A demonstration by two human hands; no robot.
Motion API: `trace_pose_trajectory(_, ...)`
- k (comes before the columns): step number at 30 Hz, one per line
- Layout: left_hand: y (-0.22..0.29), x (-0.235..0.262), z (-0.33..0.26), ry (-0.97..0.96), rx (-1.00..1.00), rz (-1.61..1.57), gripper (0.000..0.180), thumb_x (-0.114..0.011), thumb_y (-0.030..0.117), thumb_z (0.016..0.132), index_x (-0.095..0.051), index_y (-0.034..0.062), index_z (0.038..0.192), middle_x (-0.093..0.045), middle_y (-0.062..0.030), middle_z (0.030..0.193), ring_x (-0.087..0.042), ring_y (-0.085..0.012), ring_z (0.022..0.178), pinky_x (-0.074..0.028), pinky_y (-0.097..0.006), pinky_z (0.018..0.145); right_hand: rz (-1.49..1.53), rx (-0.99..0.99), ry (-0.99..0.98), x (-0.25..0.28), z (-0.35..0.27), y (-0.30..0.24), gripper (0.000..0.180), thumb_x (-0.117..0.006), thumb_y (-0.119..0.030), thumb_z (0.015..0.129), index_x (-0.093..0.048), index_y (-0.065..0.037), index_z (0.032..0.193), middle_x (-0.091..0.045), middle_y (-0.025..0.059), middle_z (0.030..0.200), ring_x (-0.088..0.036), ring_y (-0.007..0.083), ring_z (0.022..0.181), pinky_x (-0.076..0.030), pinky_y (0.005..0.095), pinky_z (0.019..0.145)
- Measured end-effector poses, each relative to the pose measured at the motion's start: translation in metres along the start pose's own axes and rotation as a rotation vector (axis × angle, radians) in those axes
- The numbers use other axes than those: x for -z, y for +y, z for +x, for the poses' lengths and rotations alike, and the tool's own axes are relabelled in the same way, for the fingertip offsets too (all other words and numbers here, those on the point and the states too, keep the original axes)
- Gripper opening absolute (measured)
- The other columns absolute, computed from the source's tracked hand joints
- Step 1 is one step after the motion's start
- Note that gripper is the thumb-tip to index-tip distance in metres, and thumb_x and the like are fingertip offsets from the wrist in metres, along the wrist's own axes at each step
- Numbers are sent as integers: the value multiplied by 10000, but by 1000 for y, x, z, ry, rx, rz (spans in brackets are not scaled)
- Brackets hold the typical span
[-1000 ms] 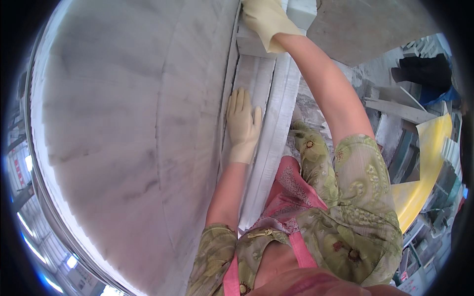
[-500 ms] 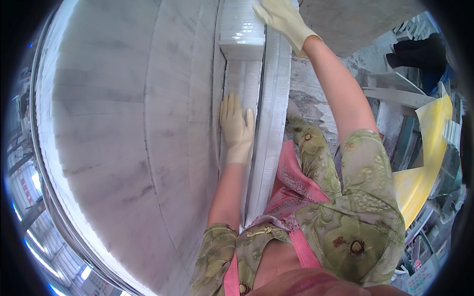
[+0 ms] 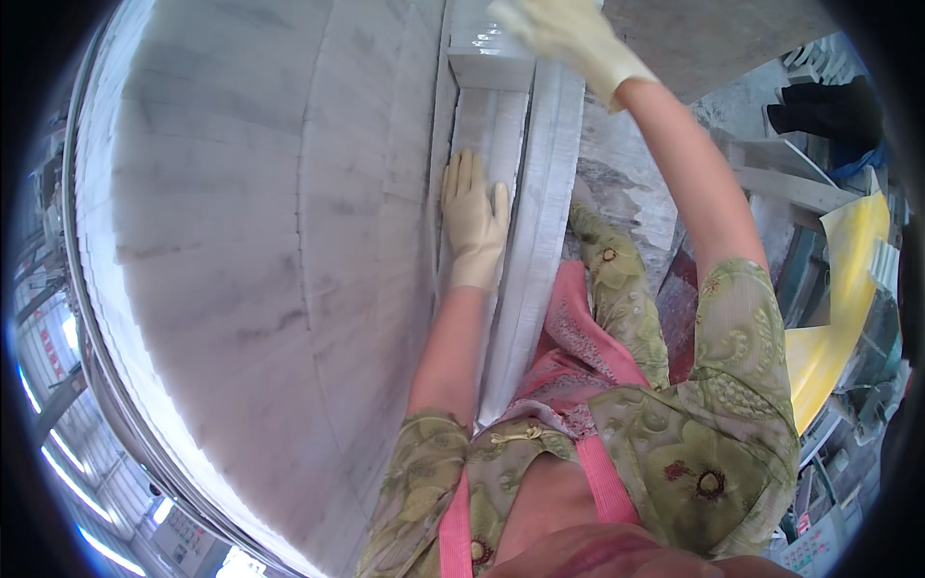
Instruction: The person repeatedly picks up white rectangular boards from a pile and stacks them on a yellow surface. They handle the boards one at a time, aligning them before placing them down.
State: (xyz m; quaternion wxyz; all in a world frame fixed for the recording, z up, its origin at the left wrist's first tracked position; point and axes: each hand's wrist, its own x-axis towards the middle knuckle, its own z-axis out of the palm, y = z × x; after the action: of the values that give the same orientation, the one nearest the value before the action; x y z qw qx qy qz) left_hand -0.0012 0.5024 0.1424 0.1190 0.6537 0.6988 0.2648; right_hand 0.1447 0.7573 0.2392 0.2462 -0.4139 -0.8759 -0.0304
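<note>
My left hand [image 3: 474, 223], in a cream glove, lies flat with fingers spread on a stack of narrow white marble strips [image 3: 491, 125] at the edge of a large grey-veined marble slab [image 3: 260, 241]. A long upright marble strip [image 3: 540, 250] runs along the hand's right side. My right hand [image 3: 568, 34], also gloved, reaches to the top of the view and rests at the far end of a short white marble block [image 3: 491, 63] lying across the strips. Its fingers are partly cut off by the frame, so its grip is unclear.
A grey stone slab [image 3: 713, 39] lies at the top right. To the right are a yellow sheet [image 3: 838, 318], grey stone pieces [image 3: 780, 183] and a dark object [image 3: 829, 106]. Rough stone [image 3: 617, 193] shows beside the long strip.
My right hand has moved up and rightward toward the frame's top edge. My left hand has stayed flat on the strips.
</note>
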Motion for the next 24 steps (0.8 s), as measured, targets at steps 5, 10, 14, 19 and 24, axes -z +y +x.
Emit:
trace_pose_trajectory(5, -1, 0, -1, -9, -1, 27, 571, -593, 279, 932, -537, -81, 1372, -529, -265, 1442, -439, -438, 1382, -304, -508, 1196, -1, 70, 11, -37, -27, -57, 684, -559, -376, 958, -457, 100, 1439, -471, 281, 1490, -412, 436, 1401, -272, 491, 1208)
trace_pose_trajectory(10, 1, 3, 3, 11, -21, 25, 511, -606, 237, 942, -564, -70, 1348, -557, -266, 1408, -473, -445, 1348, -352, -508, 1160, 375, -62, 12, -3, -14, -30, 599, -460, -351, 1057, -402, 31, 1515, -406, 268, 1553, -346, 397, 1474, -250, 453, 1230)
trace_pose_trajectory(14, 2, 0, 1, -1, -10, 30, 562, -595, 271, 934, -541, -69, 1379, -525, -246, 1459, -438, -406, 1393, -299, -495, 1204, 640, -331, 265, 45, -89, 19, 618, -378, -406, 1097, -326, -10, 1568, -346, 227, 1608, -312, 351, 1505, -240, 389, 1240)
trace_pose_trajectory(19, 0, -2, -3, 16, -10, 21, 574, -593, 286, 941, -536, -68, 1389, -506, -236, 1488, -433, -406, 1400, -304, -495, 1201, 423, -614, 273, -11, -84, 23, 612, -366, -385, 1096, -300, -9, 1574, -347, 236, 1604, -312, 354, 1504, -242, 393, 1241)
trace_pose_trajectory(24, 5, 7, -2, 19, -20, 19, 506, -612, 233, 951, -564, -65, 1356, -547, -266, 1427, -471, -433, 1363, -336, -499, 1178, 374, -566, 148, -60, -54, -16, 608, -353, -363, 1094, -273, -8, 1580, -347, 244, 1600, -313, 356, 1504, -245, 397, 1241)
